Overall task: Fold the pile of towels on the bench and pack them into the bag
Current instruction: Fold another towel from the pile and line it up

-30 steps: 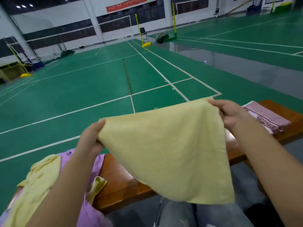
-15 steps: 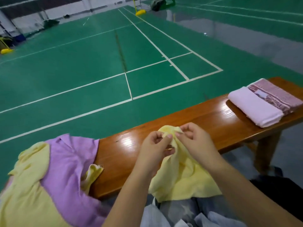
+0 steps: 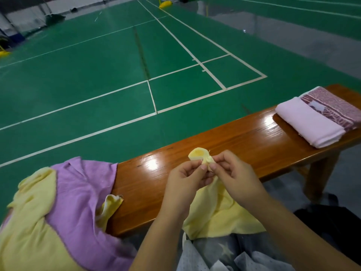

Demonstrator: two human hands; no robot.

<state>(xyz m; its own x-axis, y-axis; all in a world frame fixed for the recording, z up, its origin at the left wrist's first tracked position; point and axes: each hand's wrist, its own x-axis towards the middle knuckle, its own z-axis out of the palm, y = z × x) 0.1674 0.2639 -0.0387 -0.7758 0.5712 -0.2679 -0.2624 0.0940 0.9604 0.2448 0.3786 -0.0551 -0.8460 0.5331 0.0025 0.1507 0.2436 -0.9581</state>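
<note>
Towels still unfolded, purple (image 3: 78,192) and yellow (image 3: 29,222), lie heaped on the bench's left end. Rightward, the left hand (image 3: 183,178) and right hand (image 3: 232,173) meet at the middle, each pinching the gathered corners of a yellow towel (image 3: 214,214); the cloth hangs down from the fingertips toward the person's lap, over the near edge of the glossy wooden bench (image 3: 244,137). Bare bench lies just beyond the hands. At the right end rest folded pink (image 3: 308,124) and patterned maroon (image 3: 336,106) towels. Green court floor (image 3: 97,75) lies beyond.
</note>
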